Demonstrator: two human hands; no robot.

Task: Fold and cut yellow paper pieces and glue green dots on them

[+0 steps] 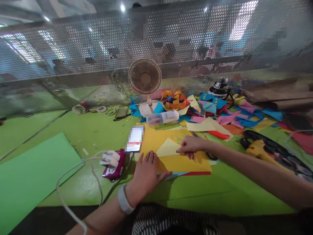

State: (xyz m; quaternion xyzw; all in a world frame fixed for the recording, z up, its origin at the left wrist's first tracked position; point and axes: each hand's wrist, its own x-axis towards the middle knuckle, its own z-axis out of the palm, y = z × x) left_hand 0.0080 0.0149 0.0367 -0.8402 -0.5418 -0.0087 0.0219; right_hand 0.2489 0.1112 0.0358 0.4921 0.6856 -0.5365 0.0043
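A pale yellow paper (168,148), folded to a slanted peak, lies on a stack of darker yellow sheets (186,165). My left hand (146,164) is spread flat, its fingertips at the left end of the pale paper and its thumb stretched out to the right. My right hand (192,146) is curled closed, with its fingertips on the right end of the pale paper. Red and light blue sheets show under the front edge of the stack. Dark handles, perhaps of scissors (211,156), are partly hidden by my right forearm.
A phone (135,138) and a purple power block (114,166) with white plugs and cables are left of the stack. Behind it stand a clear bottle (162,118), a small fan (145,76) and heaped paper scraps (234,117). A green sheet (36,176) lies far left; a yellow tool (260,150) lies right.
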